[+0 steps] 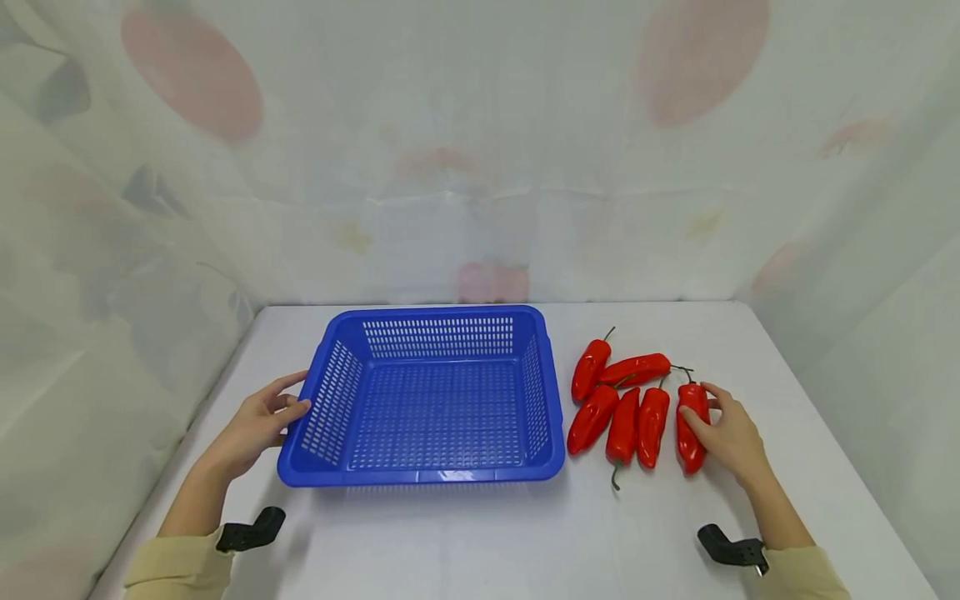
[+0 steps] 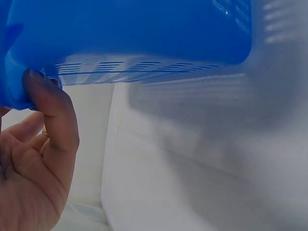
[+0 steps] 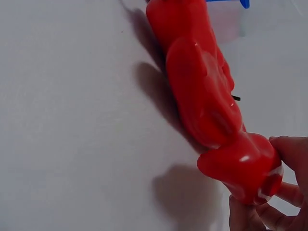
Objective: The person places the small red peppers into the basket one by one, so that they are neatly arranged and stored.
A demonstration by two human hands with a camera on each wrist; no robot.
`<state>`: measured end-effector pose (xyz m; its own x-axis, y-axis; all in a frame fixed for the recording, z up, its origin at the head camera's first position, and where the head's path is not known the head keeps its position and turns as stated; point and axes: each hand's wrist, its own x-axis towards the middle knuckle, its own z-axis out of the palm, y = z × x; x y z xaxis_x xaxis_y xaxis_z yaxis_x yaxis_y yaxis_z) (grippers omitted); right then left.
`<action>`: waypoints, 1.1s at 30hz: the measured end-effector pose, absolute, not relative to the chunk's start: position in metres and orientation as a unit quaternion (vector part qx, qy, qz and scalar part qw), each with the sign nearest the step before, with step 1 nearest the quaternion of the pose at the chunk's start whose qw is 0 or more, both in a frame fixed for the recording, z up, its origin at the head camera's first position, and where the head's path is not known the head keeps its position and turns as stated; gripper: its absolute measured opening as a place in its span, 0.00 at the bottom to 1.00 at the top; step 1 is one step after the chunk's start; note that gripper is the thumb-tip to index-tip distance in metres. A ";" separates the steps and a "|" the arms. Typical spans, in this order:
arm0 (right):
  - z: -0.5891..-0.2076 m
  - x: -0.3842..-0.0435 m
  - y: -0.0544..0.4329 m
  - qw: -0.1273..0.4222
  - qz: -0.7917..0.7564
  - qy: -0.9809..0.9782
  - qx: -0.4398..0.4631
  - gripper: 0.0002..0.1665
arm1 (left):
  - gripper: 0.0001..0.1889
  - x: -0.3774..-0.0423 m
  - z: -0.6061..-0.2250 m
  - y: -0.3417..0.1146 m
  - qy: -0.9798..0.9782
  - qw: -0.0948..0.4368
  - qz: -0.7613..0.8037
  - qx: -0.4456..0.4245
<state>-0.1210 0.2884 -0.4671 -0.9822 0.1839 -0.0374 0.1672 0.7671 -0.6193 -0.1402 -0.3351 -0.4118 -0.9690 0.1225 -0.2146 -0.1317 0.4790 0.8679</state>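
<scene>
A blue plastic basket point(image 1: 420, 477) with slotted walls stands in the middle of the table, nothing inside it. My left hand point(image 1: 258, 421) grips its left rim; from the left wrist view, the fingers point(image 2: 60, 113) curl at the rim's corner. To the right of the basket lies a group of several shiny red peppers point(image 1: 622, 425) with dark green stems. At the group's right end, my right hand point(image 1: 727, 433) holds the rightmost red pepper point(image 1: 692, 429) between thumb and fingers. The right wrist view shows that pepper point(image 3: 245, 168) end-on, with fingertips on both sides.
A white-covered table point(image 1: 465, 542) lies under everything. Patterned pale cloth point(image 1: 480, 167) hangs behind it and along both sides. Each wrist carries a black camera mount, one at the left sleeve point(image 1: 180, 562) and one at the right sleeve point(image 1: 802, 571).
</scene>
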 end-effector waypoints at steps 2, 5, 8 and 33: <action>-0.466 -0.124 0.288 0.019 0.329 -0.940 -0.087 0.43 | 0.36 -0.140 -0.412 -0.335 0.850 0.126 0.511 -0.004; -0.461 -0.128 0.285 0.024 0.329 -0.941 -0.078 0.45 | 0.36 -0.139 -0.412 -0.335 0.850 0.126 0.512 -0.005; -0.454 -0.132 0.280 0.027 0.330 -0.941 -0.068 0.44 | 0.36 -0.139 -0.411 -0.335 0.850 0.125 0.511 -0.006; -0.400 -0.174 0.221 0.012 0.344 -0.939 0.017 0.38 | 0.36 -0.142 -0.408 -0.333 0.848 0.136 0.511 -0.032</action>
<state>-0.1741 0.2211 -0.4002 -0.9991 -0.0242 0.0352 -0.0412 0.7629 -0.6452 -0.1415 -0.3332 -0.4080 -0.9608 0.0856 -0.2636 -0.1932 0.4749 0.8586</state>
